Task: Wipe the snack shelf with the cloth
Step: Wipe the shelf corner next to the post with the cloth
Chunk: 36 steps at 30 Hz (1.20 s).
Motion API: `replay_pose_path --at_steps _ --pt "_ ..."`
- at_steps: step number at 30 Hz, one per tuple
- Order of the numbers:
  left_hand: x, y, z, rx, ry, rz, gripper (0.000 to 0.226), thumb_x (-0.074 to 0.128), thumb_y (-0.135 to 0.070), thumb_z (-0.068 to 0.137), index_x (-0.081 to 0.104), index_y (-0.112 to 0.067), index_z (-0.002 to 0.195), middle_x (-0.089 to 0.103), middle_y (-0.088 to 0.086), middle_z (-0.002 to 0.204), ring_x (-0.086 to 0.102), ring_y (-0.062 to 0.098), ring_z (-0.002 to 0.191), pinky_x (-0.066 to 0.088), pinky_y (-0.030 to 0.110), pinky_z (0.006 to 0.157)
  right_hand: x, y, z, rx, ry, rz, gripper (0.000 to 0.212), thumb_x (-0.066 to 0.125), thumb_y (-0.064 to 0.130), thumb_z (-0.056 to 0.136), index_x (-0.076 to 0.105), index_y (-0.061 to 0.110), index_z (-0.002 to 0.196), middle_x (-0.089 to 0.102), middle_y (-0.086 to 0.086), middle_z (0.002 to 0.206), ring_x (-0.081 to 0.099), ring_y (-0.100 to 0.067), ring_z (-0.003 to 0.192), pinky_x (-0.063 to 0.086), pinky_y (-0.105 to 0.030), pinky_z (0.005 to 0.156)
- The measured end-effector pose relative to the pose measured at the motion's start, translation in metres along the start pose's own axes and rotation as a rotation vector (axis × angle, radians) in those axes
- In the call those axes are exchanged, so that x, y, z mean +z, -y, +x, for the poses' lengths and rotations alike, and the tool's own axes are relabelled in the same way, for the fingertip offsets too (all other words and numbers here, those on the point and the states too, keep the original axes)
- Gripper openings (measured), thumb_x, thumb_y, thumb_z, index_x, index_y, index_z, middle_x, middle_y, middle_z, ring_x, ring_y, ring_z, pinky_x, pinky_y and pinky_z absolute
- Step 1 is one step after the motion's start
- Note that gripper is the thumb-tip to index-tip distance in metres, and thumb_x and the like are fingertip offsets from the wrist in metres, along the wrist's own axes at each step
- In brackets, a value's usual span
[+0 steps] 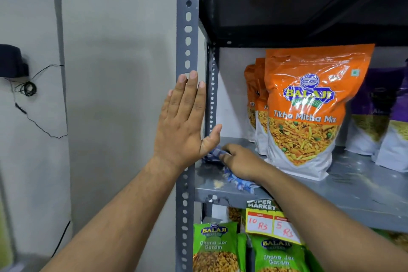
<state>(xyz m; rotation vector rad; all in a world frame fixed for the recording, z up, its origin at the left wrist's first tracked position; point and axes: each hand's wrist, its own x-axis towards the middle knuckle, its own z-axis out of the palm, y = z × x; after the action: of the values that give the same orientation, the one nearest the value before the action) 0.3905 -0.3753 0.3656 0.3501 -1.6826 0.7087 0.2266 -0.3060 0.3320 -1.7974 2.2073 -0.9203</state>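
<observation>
shelf (364,183): grey painted metal, scuffed | cloth (238,180): blue-white woven fabric | orange snack bag (309,106): glossy plastic

Both my forearms are bare up to the frame edge, no sleeves showing. No watch, band or bracelet at either wrist. My left hand (181,126): no rings, nails short and unpainted. My right hand (239,164): no glove, no rings on the fingers that show.
</observation>
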Motion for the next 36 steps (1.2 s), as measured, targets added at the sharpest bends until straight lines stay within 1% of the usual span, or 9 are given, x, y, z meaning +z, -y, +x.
replay_pose_path --at_steps 2,5,11,15,18,21,25,29,36 --pt "-0.001 0.0 -0.001 -0.001 0.002 -0.012 0.077 0.041 -0.049 0.097 0.032 0.007 0.149 0.025 0.026 0.158 0.023 0.043 0.148 0.027 0.059 0.118 0.003 0.003 0.012 0.009 0.097 -0.042 0.042 0.039 0.052 0.094 0.053 0.028 0.126 0.062 -0.003 0.122 0.056 -0.022 0.106 0.045 -0.034 0.085" --pt "0.0 0.0 0.0 -0.002 0.006 -0.024 0.077 0.04 -0.049 0.097 0.033 0.008 0.149 0.026 0.028 0.157 0.023 0.044 0.147 0.028 0.06 0.117 0.008 0.003 0.02 -0.013 0.224 -0.147 0.057 0.034 0.063 0.09 0.042 0.034 0.138 0.044 -0.001 0.147 0.044 -0.025 0.129 0.034 -0.042 0.108" --pt "0.0 0.001 0.001 0.018 0.01 -0.018 0.077 0.04 -0.048 0.097 0.034 0.009 0.148 0.029 0.031 0.156 0.025 0.046 0.146 0.027 0.059 0.118 0.004 0.005 0.0 -0.195 0.337 -0.202 0.057 0.033 0.067 0.088 0.032 0.044 0.14 0.029 0.007 0.155 0.034 -0.019 0.139 0.027 -0.034 0.112" --pt "0.0 0.002 0.001 0.015 0.017 -0.018 0.076 0.04 -0.048 0.097 0.033 0.009 0.148 0.028 0.031 0.156 0.024 0.046 0.147 0.027 0.06 0.118 -0.001 0.008 -0.021 -0.249 0.331 -0.159 0.045 0.044 0.045 0.096 0.043 0.031 0.139 0.044 0.003 0.148 0.044 -0.019 0.131 0.034 -0.036 0.11" --pt "-0.002 0.002 0.002 0.023 0.012 -0.023 0.075 0.042 -0.046 0.097 0.035 0.01 0.147 0.029 0.032 0.155 0.025 0.047 0.146 0.031 0.062 0.114 -0.008 0.006 -0.032 -0.251 0.29 -0.089 0.028 0.048 0.038 0.096 0.062 0.028 0.118 0.067 0.005 0.116 0.06 -0.014 0.105 0.045 -0.03 0.091" --pt "-0.004 0.0 0.002 0.016 0.025 -0.015 0.076 0.042 -0.046 0.097 0.034 0.01 0.147 0.029 0.032 0.155 0.025 0.046 0.146 0.031 0.062 0.114 -0.016 0.004 -0.034 -0.161 0.151 0.136 0.023 0.05 0.042 0.095 0.064 0.032 0.08 0.065 0.016 0.079 0.058 -0.001 0.077 0.039 -0.021 0.066" --pt "-0.005 -0.001 0.002 0.011 0.039 -0.026 0.076 0.042 -0.045 0.096 0.034 0.01 0.147 0.028 0.031 0.156 0.024 0.046 0.146 0.031 0.062 0.114 -0.01 -0.001 -0.02 -0.115 0.101 0.021 0.037 0.041 0.053 0.094 0.062 0.028 0.111 0.066 -0.001 0.113 0.059 -0.02 0.104 0.042 -0.028 0.081" --pt "-0.004 0.001 0.002 0.011 0.039 -0.033 0.076 0.042 -0.045 0.097 0.032 0.01 0.148 0.026 0.031 0.156 0.023 0.046 0.147 0.03 0.061 0.116 -0.003 0.001 -0.018 -0.145 0.24 -0.145 0.056 0.035 0.062 0.091 0.043 0.032 0.138 0.04 0.001 0.15 0.04 -0.023 0.134 0.03 -0.036 0.109" --pt "-0.002 0.002 0.001 0.013 0.035 -0.044 0.076 0.041 -0.047 0.096 0.031 0.008 0.149 0.025 0.029 0.158 0.022 0.045 0.148 0.03 0.061 0.115 -0.003 0.004 -0.043 -0.253 0.301 -0.099 0.032 0.042 0.049 0.095 0.064 0.028 0.104 0.058 0.001 0.133 0.054 -0.019 0.117 0.041 -0.039 0.102"
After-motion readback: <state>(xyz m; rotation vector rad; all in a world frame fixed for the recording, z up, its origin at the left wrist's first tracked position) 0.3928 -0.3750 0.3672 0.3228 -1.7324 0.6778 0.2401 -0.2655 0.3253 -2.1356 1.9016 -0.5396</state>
